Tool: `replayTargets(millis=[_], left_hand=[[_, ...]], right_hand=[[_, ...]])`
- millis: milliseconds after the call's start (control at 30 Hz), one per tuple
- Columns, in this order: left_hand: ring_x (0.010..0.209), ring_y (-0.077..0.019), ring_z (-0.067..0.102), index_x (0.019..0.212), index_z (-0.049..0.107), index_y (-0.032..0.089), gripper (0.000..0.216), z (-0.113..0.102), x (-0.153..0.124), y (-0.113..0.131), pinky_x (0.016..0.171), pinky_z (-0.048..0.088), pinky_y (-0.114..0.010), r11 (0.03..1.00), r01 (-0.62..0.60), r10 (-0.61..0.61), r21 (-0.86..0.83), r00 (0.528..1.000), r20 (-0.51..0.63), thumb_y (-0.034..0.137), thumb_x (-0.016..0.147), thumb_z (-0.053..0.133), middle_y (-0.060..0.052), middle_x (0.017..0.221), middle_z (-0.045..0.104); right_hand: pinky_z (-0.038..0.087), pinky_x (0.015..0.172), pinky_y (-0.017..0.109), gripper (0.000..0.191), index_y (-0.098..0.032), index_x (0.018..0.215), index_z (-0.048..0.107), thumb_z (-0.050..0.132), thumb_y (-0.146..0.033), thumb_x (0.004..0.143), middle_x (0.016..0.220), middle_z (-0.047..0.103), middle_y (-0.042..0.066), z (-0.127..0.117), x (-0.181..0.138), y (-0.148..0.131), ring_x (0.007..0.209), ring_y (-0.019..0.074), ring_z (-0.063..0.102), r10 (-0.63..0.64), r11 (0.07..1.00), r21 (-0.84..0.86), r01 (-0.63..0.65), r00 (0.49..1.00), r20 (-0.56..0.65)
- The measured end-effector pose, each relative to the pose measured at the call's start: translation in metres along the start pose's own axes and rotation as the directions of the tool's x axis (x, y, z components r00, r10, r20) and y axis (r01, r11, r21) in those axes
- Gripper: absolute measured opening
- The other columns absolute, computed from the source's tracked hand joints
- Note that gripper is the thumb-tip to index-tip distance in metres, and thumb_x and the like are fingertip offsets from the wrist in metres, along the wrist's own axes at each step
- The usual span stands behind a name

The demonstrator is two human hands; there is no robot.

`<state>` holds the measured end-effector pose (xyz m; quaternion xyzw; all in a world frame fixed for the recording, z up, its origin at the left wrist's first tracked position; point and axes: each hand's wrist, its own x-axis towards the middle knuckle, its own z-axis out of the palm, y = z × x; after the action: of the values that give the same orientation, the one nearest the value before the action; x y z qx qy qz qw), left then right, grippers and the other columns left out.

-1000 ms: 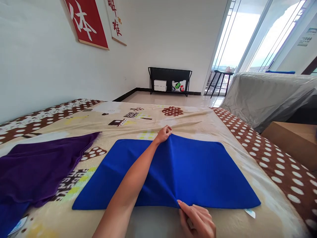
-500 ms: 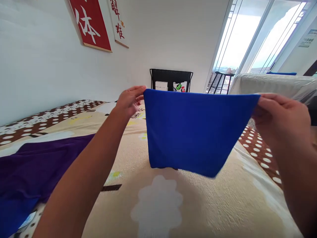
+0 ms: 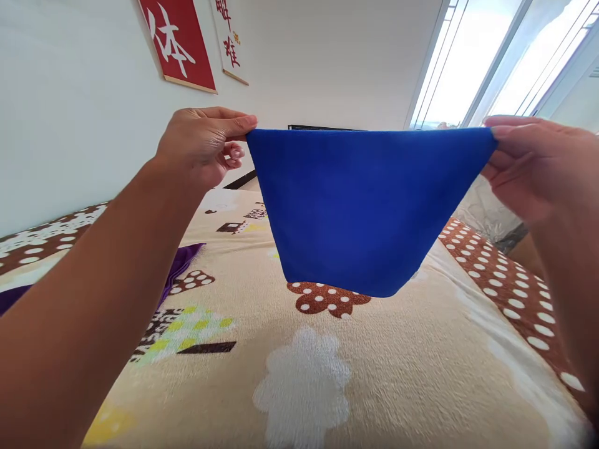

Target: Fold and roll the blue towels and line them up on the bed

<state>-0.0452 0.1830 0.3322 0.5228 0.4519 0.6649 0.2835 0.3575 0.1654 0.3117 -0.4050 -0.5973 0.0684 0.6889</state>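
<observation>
A folded blue cloth (image 3: 360, 206) hangs in the air in front of me, stretched taut along its top edge. My left hand (image 3: 203, 143) pinches the cloth's top left corner between thumb and fingers. My right hand (image 3: 528, 165) pinches the top right corner the same way. The cloth's lower edge hangs a little above the patterned beige blanket (image 3: 374, 374) that covers the bed.
A purple cloth (image 3: 180, 262) lies on the blanket at the left, partly hidden by my left arm. A white wall with a red banner (image 3: 180, 43) runs along the left. A grey covered sofa (image 3: 486, 212) and tall windows stand at the right.
One second ago the blue cloth lay flat on the blanket, gripped at its middle fold. Both hands have lifted it folded in half and raised it higher and closer.
</observation>
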Motion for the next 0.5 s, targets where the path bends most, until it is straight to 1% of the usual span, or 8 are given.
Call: replayTargets(millis=[67,100,167,200,300,367,433,500], left_hand=[[0.091,-0.0144,0.060,0.103,0.063,0.001,0.029,-0.002,0.004,-0.002,0.083,0.041,-0.032,0.999,0.037,-0.036,0.018,0.999,-0.040,0.011,0.082,0.080,-0.004,0.086,0.058],[0.087,-0.0131,0.060,0.101,0.064,0.002,0.027,-0.001,0.007,-0.005,0.079,0.041,-0.030,0.998,0.053,-0.052,0.019,0.997,-0.053,0.010,0.081,0.080,-0.004,0.084,0.059],[0.080,-0.0116,0.060,0.094,0.064,0.005,0.020,0.002,0.014,-0.020,0.073,0.042,-0.027,0.994,0.105,-0.105,-0.006,0.991,-0.080,0.008,0.080,0.079,-0.005,0.083,0.061],[0.076,-0.0117,0.060,0.089,0.064,0.006,0.016,0.005,0.017,-0.030,0.069,0.042,-0.026,0.990,0.140,-0.141,-0.022,0.986,-0.093,0.007,0.080,0.077,-0.006,0.082,0.062],[0.069,-0.0141,0.064,0.079,0.062,0.010,0.011,0.017,0.028,-0.066,0.058,0.043,-0.025,0.962,0.253,-0.264,-0.107,0.959,-0.107,0.005,0.081,0.071,-0.007,0.079,0.063],[0.070,-0.0163,0.068,0.078,0.062,0.012,0.012,0.025,0.036,-0.082,0.055,0.044,-0.023,0.930,0.305,-0.324,-0.203,0.944,-0.066,0.003,0.080,0.070,-0.006,0.079,0.064],[0.075,-0.0180,0.072,0.080,0.062,0.012,0.013,0.032,0.044,-0.085,0.056,0.047,-0.022,0.905,0.320,-0.341,-0.281,0.940,-0.029,0.001,0.079,0.069,-0.006,0.080,0.065],[0.079,-0.0189,0.073,0.083,0.062,0.012,0.013,0.035,0.048,-0.074,0.060,0.050,-0.022,0.914,0.264,-0.284,-0.307,0.959,-0.021,0.000,0.080,0.068,-0.006,0.083,0.066]], right_hand=[[0.039,0.062,0.028,0.052,0.011,0.087,0.064,0.034,-0.031,0.082,0.114,0.066,0.020,0.010,0.002,-0.001,0.093,0.0120,0.067,0.190,0.970,0.123,-0.208,0.971,0.149],[0.040,0.064,0.029,0.050,0.013,0.103,0.062,0.040,-0.026,0.082,0.120,0.063,0.024,0.016,0.003,0.002,0.092,0.0121,0.068,0.242,0.947,0.166,-0.274,0.952,0.186],[0.044,0.068,0.031,0.059,0.015,0.127,0.050,0.051,-0.018,0.078,0.122,0.060,0.030,0.030,0.006,0.014,0.083,0.0109,0.069,0.281,0.925,0.209,-0.318,0.941,0.190],[0.045,0.069,0.031,0.065,0.016,0.132,0.045,0.056,-0.016,0.076,0.119,0.060,0.032,0.037,0.008,0.022,0.078,0.0099,0.069,0.301,0.915,0.212,-0.342,0.931,0.206],[0.046,0.070,0.028,0.075,0.022,0.133,0.040,0.062,-0.020,0.075,0.108,0.065,0.032,0.057,0.011,0.050,0.070,0.0078,0.068,0.356,0.894,0.179,-0.410,0.895,0.270],[0.046,0.069,0.026,0.074,0.025,0.130,0.040,0.061,-0.022,0.076,0.103,0.066,0.029,0.066,0.015,0.063,0.069,0.0070,0.067,0.366,0.896,0.150,-0.418,0.886,0.284],[0.046,0.070,0.025,0.073,0.026,0.130,0.040,0.058,-0.023,0.078,0.102,0.067,0.027,0.070,0.023,0.068,0.069,0.0055,0.067,0.353,0.906,0.141,-0.399,0.896,0.269],[0.046,0.071,0.026,0.073,0.025,0.133,0.037,0.057,-0.023,0.081,0.106,0.066,0.028,0.067,0.033,0.066,0.070,0.0046,0.066,0.317,0.919,0.158,-0.360,0.916,0.245]])
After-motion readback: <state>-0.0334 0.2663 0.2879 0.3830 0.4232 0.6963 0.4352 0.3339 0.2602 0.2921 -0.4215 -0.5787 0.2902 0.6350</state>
